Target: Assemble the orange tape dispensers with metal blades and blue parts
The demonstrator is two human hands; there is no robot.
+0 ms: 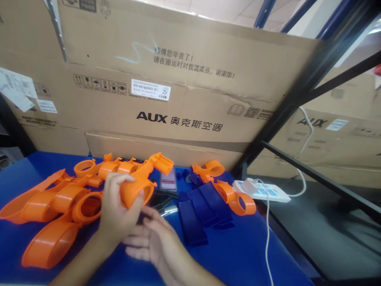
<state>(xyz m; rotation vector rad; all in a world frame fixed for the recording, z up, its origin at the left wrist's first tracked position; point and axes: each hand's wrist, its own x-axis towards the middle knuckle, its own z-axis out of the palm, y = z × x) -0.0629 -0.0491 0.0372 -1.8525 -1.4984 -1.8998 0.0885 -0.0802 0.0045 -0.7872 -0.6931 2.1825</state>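
My left hand point(117, 212) grips an orange plastic ring piece point(135, 190) above the table, with its thumb at the ring's opening. From that ring a flat arm with a squared end tilts up and to the right. Just below it, my right hand point(156, 236) is turned palm up, its fingers loosely stretched toward my left wrist, and nothing shows in it. Several more orange ring pieces point(53, 240) lie on the table to the left. Dark blue flat strips point(192, 222) lie to the right of my hands.
The blue table point(238, 254) backs onto a large cardboard box point(190, 95). More orange rings point(242, 203) lie beyond the strips. A dark-handled tool with a shiny metal part point(170, 210) lies behind my hands. A white power strip point(268, 190) trails cables at the right edge, near a dark frame.
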